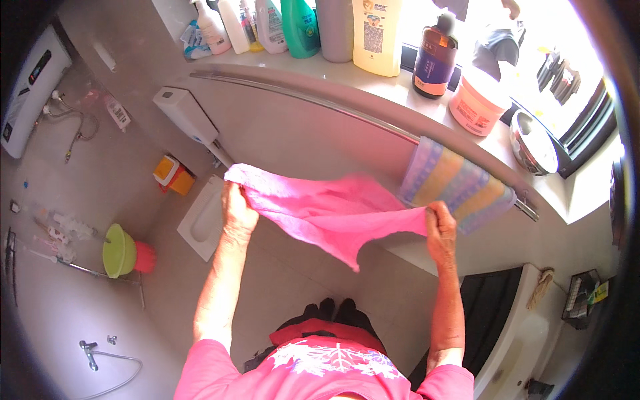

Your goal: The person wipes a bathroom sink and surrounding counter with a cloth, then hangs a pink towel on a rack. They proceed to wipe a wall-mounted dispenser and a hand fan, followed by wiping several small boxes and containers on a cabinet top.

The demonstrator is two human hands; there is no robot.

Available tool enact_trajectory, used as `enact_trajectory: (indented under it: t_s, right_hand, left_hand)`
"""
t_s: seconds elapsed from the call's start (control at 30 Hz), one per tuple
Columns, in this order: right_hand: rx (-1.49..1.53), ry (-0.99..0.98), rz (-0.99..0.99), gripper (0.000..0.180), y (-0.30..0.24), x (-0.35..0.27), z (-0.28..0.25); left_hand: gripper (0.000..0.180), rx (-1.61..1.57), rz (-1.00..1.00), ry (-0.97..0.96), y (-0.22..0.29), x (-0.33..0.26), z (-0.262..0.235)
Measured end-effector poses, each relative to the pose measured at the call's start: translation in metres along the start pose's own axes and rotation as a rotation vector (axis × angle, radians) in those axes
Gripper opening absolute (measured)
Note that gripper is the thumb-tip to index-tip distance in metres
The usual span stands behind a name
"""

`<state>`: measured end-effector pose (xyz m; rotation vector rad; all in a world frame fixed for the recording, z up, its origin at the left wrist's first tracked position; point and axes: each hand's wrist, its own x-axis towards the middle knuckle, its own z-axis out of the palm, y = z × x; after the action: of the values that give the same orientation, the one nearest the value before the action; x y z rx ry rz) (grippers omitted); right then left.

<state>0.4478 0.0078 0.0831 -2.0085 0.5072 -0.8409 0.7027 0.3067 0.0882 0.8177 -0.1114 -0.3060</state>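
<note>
Above the greyish bathroom floor [267, 280], a ledge [381, 85] at twelve o'clock carries bottles [377, 40], several with printed labels. The left hand [239, 212] at nine and right hand [441, 232] at three grip a pink cloth [327, 208], spread between them mid-view

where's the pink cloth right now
In the head view, the pink cloth hangs at centre between the left hand and right hand, mostly left of the striped towel.

Matt cloth [320, 203], shiny metal rail [320, 101]
</note>
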Motion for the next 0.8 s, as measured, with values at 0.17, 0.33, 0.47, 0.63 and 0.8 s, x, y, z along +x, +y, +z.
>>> enact_trajectory:
  t_s: [0.17,0.33,0.47,0.63,0.8]
  right_hand:
    - [0.318,-0.089,0.251,0.011,-0.005,0.009,-0.025]
    - [0.414,-0.417,0.253,0.008,-0.079,0.026,0.020]
    - [0.431,-0.629,0.109,0.007,-0.095,0.034,0.088]
    - [0.423,-0.670,0.082,0.008,-0.104,0.031,0.139]
    - [0.420,-0.700,0.274,0.010,-0.147,0.035,0.154]
  left_hand:
    - [0.016,0.096,0.005,0.139,0.018,0.014,-0.047]
    - [0.070,0.711,-0.018,0.390,-0.026,-0.019,-0.035]
    - [0.052,0.957,-0.042,-0.177,-0.095,-0.066,-0.017]
    - [0.034,0.519,-0.161,-0.239,-0.099,-0.091,0.005]
    - [0.021,0.668,0.081,-0.251,-0.080,-0.072,-0.026]
